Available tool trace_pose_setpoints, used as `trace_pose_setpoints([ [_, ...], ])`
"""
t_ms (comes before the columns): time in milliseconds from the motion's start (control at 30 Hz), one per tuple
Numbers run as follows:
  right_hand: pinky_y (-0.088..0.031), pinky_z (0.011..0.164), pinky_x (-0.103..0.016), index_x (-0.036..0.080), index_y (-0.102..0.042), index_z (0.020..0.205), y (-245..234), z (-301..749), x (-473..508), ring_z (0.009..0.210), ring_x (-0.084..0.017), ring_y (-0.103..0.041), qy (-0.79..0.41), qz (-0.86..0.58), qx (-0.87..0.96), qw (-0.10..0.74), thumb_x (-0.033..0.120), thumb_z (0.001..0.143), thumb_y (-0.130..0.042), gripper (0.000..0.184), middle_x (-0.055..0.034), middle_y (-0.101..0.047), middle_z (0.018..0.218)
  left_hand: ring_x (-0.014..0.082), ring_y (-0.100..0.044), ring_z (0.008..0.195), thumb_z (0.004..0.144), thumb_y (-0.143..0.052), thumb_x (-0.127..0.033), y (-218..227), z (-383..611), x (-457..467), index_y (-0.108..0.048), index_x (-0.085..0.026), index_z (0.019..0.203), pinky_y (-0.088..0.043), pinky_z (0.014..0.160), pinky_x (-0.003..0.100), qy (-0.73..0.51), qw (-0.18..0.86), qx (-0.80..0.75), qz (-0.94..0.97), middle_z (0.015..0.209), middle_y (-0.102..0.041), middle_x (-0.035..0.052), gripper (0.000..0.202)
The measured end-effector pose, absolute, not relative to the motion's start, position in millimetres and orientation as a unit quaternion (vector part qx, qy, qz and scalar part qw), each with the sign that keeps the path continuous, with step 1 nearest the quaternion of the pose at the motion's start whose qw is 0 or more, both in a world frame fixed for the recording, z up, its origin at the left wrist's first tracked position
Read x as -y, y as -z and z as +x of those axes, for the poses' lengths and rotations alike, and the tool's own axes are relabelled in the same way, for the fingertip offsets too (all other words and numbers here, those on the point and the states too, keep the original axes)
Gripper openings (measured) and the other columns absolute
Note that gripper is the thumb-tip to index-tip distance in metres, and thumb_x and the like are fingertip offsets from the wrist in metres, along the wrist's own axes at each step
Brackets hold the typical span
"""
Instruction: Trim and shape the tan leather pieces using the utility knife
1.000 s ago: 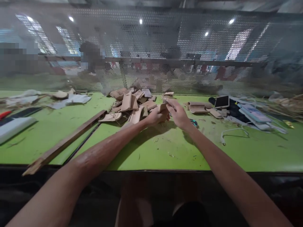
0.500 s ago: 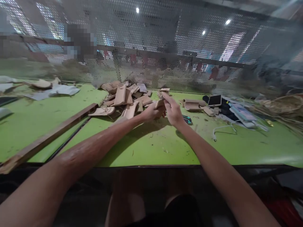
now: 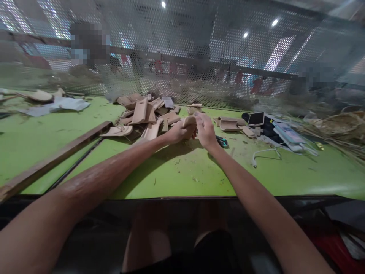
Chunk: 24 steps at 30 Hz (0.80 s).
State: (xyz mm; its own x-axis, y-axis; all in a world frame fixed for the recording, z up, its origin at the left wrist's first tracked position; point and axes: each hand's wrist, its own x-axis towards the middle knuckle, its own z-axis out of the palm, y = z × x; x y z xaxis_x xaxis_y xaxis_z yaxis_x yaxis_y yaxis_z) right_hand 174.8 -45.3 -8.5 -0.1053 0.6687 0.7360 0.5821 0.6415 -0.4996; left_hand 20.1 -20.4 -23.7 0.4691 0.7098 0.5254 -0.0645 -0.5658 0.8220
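My left hand (image 3: 179, 132) is closed around a tan curved piece of what looks like split bamboo (image 3: 189, 121), whose rounded end sticks up above the fingers. Against the right side of this piece is my right hand (image 3: 206, 130), its fingers bent and pressed together. Whatever the right fingers hold is hidden by the hand itself. Both hands are raised a little over the green table (image 3: 188, 179). Just right of my right wrist lies a teal and black utility knife (image 3: 221, 141). Left of and behind the hands is a heap of similar curved pieces (image 3: 140, 111).
A long wooden bar (image 3: 57, 160) lies slantwise at left, beside a thin dark rod (image 3: 75, 164). At right are more curved pieces (image 3: 229, 124), a phone (image 3: 256, 118), a white cable (image 3: 265, 152) and a woven basket (image 3: 345, 123). A perforated metal screen (image 3: 176, 72) stands behind.
The view has shifted slightly, so the table items appear a little further left and up. The piece's rounded end now shows more clearly between my hands, which remain together.
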Motion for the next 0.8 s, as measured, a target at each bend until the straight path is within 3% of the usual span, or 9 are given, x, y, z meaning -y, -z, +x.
trace_pose_setpoints([
  [167, -0.045, 0.110, -0.044, 0.024, -0.067, 0.120, 5, 172, 51, 0.120, -0.025, -0.060, -0.051, -0.404, 0.739, 0.536, 0.063, 0.103, -0.027, 0.059, -0.0118, -0.068, 0.121, 0.0157, -0.065, 0.068, 0.089, -0.062, -0.034, 21, 16, 22, -0.066, -0.015, 0.098, -0.053, 0.059, 0.025, -0.430, 0.400, -0.203, 0.784, 0.071, -0.067, 0.0051, 0.021],
  [367, -0.043, 0.114, -0.047, 0.026, -0.067, 0.128, -5, 168, 58, 0.125, -0.026, -0.057, -0.054, -0.372, 0.759, 0.532, 0.059, 0.103, -0.030, 0.055, -0.0103, -0.067, 0.125, 0.0161, -0.064, 0.066, 0.090, -0.061, -0.033, 21, 19, 21, -0.066, -0.014, 0.100, -0.053, 0.059, 0.027, -0.428, 0.406, -0.207, 0.781, 0.072, -0.068, 0.0060, 0.022],
  [600, -0.047, 0.109, -0.043, 0.022, -0.069, 0.121, -2, 176, 56, 0.118, -0.025, -0.061, -0.067, -0.398, 0.749, 0.526, 0.055, 0.104, -0.028, 0.056, -0.0108, -0.069, 0.116, 0.0143, -0.063, 0.065, 0.093, -0.060, -0.034, 17, 19, 29, -0.063, -0.013, 0.093, -0.052, 0.058, 0.026, -0.414, 0.416, -0.225, 0.778, 0.073, -0.068, 0.0067, 0.021],
  [800, -0.051, 0.107, -0.049, 0.026, -0.060, 0.140, 0, 178, 54, 0.125, -0.026, -0.059, -0.115, -0.401, 0.741, 0.527, 0.053, 0.103, -0.032, 0.053, -0.0093, -0.065, 0.136, 0.0148, -0.066, 0.067, 0.093, -0.061, -0.040, 17, 18, 29, -0.064, -0.012, 0.093, -0.055, 0.062, 0.027, -0.410, 0.444, -0.218, 0.767, 0.077, -0.070, 0.0090, 0.029],
])
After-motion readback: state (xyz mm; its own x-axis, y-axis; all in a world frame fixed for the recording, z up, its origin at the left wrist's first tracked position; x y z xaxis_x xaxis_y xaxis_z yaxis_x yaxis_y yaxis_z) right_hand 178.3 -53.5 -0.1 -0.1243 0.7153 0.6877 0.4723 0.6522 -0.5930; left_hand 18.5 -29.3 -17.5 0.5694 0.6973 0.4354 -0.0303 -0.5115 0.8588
